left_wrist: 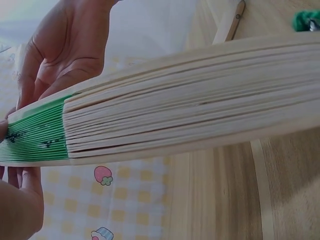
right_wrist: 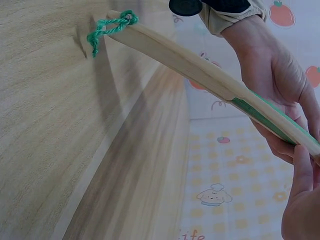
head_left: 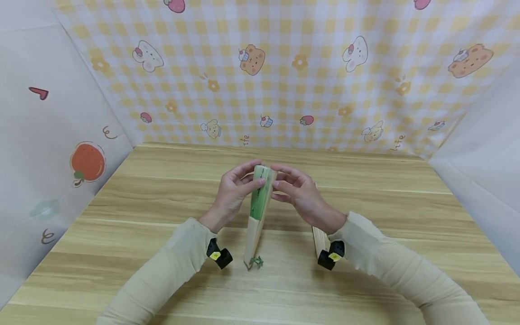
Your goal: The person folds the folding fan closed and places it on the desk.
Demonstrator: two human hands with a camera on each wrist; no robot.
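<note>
A folding fan [head_left: 255, 207] with pale wooden ribs and a green leaf stands almost folded, its narrow end toward the person. My left hand [head_left: 231, 194] grips the green end, thumb in front and fingers behind. On the opposite edge, my right hand [head_left: 302, 196] pinches that same end between thumb and fingers. The left wrist view shows the stacked ribs [left_wrist: 190, 105] lying close together, with dark marks on the green folds. A green cord [right_wrist: 112, 27] hangs from the fan's narrow end.
A second slim wooden-ribbed item [head_left: 319, 241], like a folded fan, lies on the wooden table [head_left: 142, 253] beneath my right forearm, partly covered. A yellow checked curtain [head_left: 284, 90] hangs behind the table, with white cloth [head_left: 48, 135] at the left side.
</note>
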